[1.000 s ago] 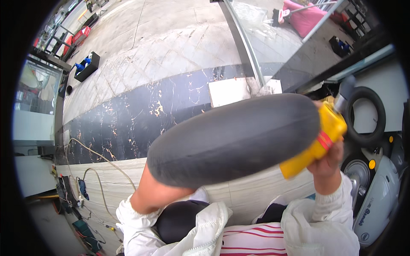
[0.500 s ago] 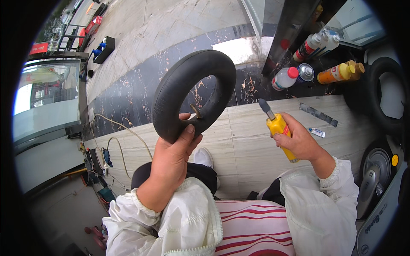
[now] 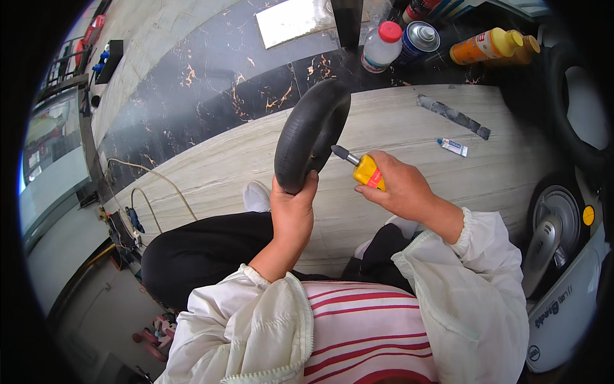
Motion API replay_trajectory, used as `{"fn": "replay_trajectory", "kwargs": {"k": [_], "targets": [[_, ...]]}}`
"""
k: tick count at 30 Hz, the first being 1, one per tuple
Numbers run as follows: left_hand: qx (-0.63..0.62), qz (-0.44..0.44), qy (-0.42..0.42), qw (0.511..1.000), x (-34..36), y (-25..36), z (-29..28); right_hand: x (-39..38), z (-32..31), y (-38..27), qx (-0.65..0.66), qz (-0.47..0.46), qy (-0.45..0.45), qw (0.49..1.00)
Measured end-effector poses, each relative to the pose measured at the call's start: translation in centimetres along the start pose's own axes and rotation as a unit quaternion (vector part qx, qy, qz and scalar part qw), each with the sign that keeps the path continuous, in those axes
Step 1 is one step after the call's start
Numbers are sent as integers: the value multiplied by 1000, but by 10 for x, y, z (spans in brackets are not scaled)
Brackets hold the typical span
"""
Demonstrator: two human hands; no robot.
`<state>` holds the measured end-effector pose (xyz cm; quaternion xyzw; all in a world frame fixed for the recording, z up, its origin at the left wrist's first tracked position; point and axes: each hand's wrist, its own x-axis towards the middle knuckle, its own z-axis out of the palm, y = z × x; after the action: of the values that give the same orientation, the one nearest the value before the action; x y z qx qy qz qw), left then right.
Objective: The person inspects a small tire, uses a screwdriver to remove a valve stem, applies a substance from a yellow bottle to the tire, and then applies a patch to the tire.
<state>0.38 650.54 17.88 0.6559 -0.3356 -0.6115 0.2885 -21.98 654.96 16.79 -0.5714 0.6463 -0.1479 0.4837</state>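
The left hand (image 3: 294, 208) grips the lower end of the black inner tube (image 3: 297, 144), thumb up its side, holding it tilted in the air over the pale floor (image 3: 393, 121). The right hand (image 3: 403, 185) is wrapped round a yellow tool (image 3: 369, 171), its grey tip just beside the tube; contact is unclear. Near the floor's far edge lie a grey strip (image 3: 453, 116) and a squeeze tube (image 3: 453, 148). Past that edge, a red-capped bottle (image 3: 381, 51) and a can (image 3: 419, 41) stand on dark stone (image 3: 214, 96).
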Motion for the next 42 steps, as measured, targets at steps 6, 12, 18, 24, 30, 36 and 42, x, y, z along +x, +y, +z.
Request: {"fn": "replay_trajectory", "kwargs": {"k": [6, 12, 18, 24, 30, 36, 42], "targets": [[59, -18, -18, 998, -8, 6, 11, -5, 1, 2, -20, -59, 54, 997], [-5, 0, -57, 998, -14, 8, 14, -7, -2, -2, -38, -61, 36, 997], [-16, -33, -65, 997, -18, 15, 13, -4, -8, -4, -84, -21, 19, 996], [-113, -61, -34, 991, -21, 23, 15, -8, -9, -6, -82, -76, 60, 992], [-117, -72, -41, 990, -21, 27, 11, -12, -8, -10, -101, -50, 14, 994], [-91, -58, -38, 993, -22, 24, 6, -13, -6, -11, -130, -74, 67, 986], [-78, -46, -43, 995, -23, 25, 2, -14, -4, -15, -126, -64, 21, 990]]}}
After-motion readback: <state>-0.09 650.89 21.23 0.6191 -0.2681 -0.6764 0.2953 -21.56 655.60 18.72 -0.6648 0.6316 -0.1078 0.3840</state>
